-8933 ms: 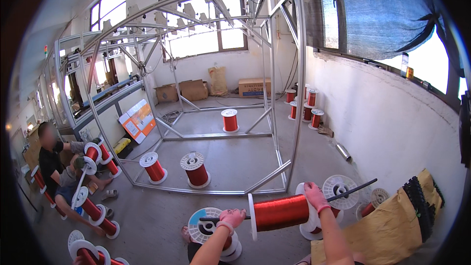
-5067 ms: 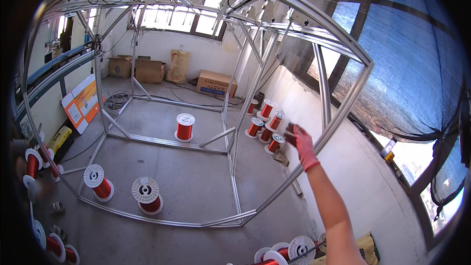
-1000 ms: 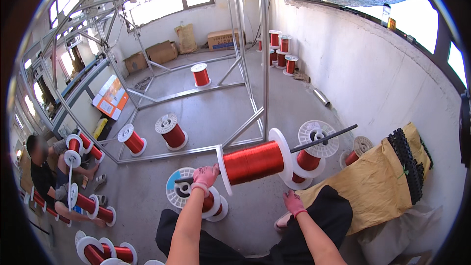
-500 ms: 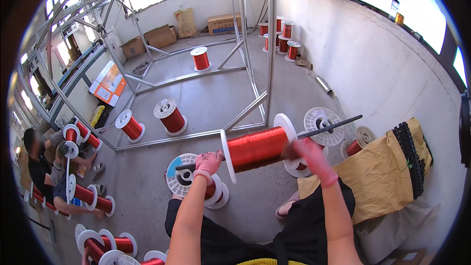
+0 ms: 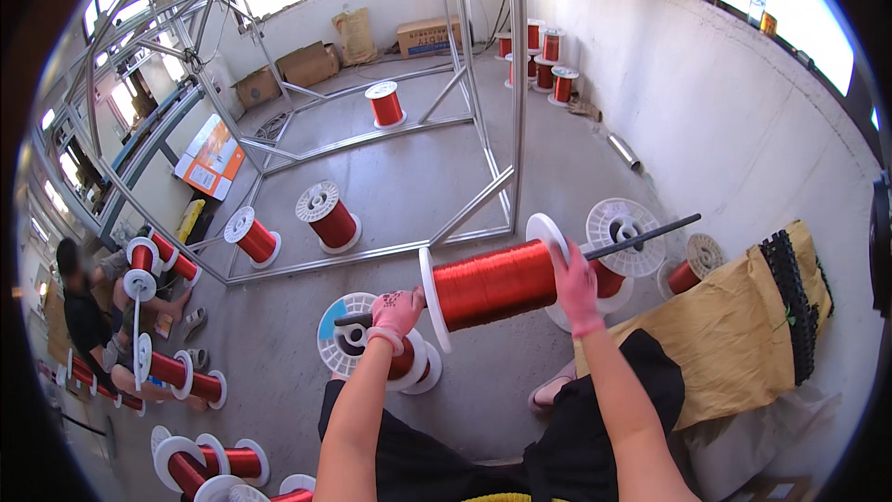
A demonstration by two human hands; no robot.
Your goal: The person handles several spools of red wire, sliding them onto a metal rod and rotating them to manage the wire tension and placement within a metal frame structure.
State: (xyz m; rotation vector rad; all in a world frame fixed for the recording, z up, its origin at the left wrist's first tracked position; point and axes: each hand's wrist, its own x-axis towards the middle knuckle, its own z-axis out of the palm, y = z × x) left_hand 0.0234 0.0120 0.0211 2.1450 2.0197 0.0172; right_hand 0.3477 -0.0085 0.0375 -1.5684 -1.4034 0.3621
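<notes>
A large spool of red wire (image 5: 492,286) with white flanges hangs level on a dark rod (image 5: 650,234) that runs through its core. The rod's ends lie over two standing white-flanged spools, a left one (image 5: 336,353) with a blue patch and a right one (image 5: 609,216). In a pink glove, my left hand (image 5: 398,310) is closed round the rod just outside the left flange. My right hand (image 5: 578,293), also gloved in pink, grips the right flange at its edge, fingers bent over it; the fingertips are partly hidden.
A metal frame (image 5: 372,270) stands ahead, with several red wire spools in and around it. Yellowish sacking (image 5: 697,353) lies at the right by the wall. At the left, a person (image 5: 88,311) sits by more spools (image 5: 167,367). Further spools (image 5: 562,84) stand along the back wall.
My right hand, blurred earlier over the wire near the right flange, now rests on that flange. The left hand keeps its hold on the rod. The whole view has shifted slightly.
</notes>
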